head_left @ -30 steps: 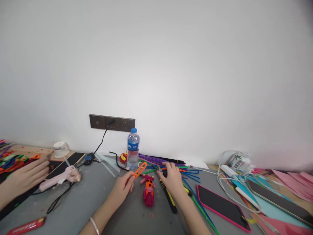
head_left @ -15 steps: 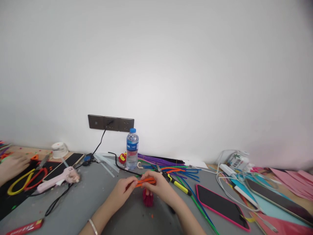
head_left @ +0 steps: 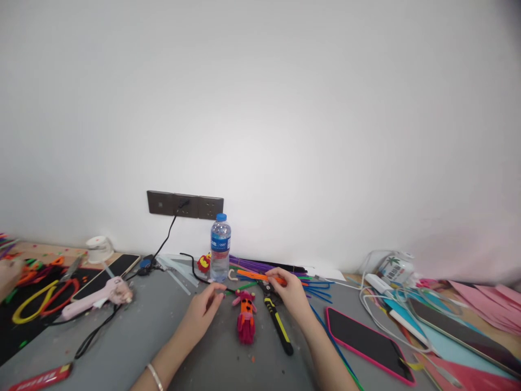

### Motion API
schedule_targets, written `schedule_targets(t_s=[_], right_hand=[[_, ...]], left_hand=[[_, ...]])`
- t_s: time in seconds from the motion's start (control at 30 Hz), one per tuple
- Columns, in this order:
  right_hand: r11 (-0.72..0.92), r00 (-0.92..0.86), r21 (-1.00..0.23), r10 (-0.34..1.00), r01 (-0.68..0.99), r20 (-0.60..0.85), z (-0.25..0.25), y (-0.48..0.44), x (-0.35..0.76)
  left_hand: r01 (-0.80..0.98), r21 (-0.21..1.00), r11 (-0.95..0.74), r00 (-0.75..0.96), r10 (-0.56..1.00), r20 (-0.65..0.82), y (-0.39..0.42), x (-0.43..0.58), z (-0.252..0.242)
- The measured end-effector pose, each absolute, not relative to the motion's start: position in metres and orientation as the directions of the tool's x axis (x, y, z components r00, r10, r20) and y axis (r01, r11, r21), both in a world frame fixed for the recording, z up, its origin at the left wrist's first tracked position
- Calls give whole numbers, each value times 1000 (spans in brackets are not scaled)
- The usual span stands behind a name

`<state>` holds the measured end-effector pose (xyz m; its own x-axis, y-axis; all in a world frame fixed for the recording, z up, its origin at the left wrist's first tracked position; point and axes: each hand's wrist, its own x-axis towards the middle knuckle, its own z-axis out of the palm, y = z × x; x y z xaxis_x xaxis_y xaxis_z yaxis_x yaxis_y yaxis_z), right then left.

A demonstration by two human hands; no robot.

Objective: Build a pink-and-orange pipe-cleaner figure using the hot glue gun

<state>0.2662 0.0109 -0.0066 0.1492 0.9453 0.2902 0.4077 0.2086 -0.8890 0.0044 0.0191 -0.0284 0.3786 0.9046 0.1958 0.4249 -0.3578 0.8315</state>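
Observation:
My right hand (head_left: 287,289) pinches a bundle of orange pipe cleaners (head_left: 253,275) between thumb and fingers, over the pile behind it. My left hand (head_left: 204,305) hovers to the left, thumb and forefinger apart, nothing in it. Between the hands a small pink and orange figure (head_left: 246,317) lies on the grey mat. Wire pliers (head_left: 278,325) with black and yellow handles lie just right of the figure, their jaws partly beneath my right hand. Purple pipe cleaners (head_left: 260,265) and blue ones (head_left: 321,293) are spread behind the right hand.
A water bottle (head_left: 220,250) stands behind my hands. To the left lie a pink glue gun (head_left: 91,303), scissors (head_left: 57,298) and a red cutter (head_left: 43,378); another person's hand (head_left: 8,277) is at the far left. A pink-cased phone (head_left: 368,343) and white cables (head_left: 366,312) lie right.
My hands have moved apart; the right carries the orange pipe cleaners back and right, and the left is off them. The figure now shows fully. The pliers have turned, handles toward me.

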Motion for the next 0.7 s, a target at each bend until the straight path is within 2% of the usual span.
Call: schedule_targets(t_s=[0.1, 0.2, 0.3, 0.53, 0.7], right_hand=[[208, 126, -881, 950, 424, 285, -15, 15, 275], [209, 163, -797, 920, 566, 357, -20, 19, 282], [143, 230, -706, 884, 694, 406, -23, 19, 294], [-128, 348, -568, 890, 813, 296, -33, 12, 310], [-152, 366, -543, 877, 826, 312, -30, 11, 307]], left_hand=[[422, 835, -353, 407, 897, 173, 18, 5, -29], [422, 837, -347, 413, 896, 163, 18, 5, -29], [417, 839, -350, 406, 897, 172, 18, 6, -28], [398, 843, -361, 420, 889, 183, 15, 7, -25], [400, 843, -360, 421, 889, 180, 15, 6, -26]])
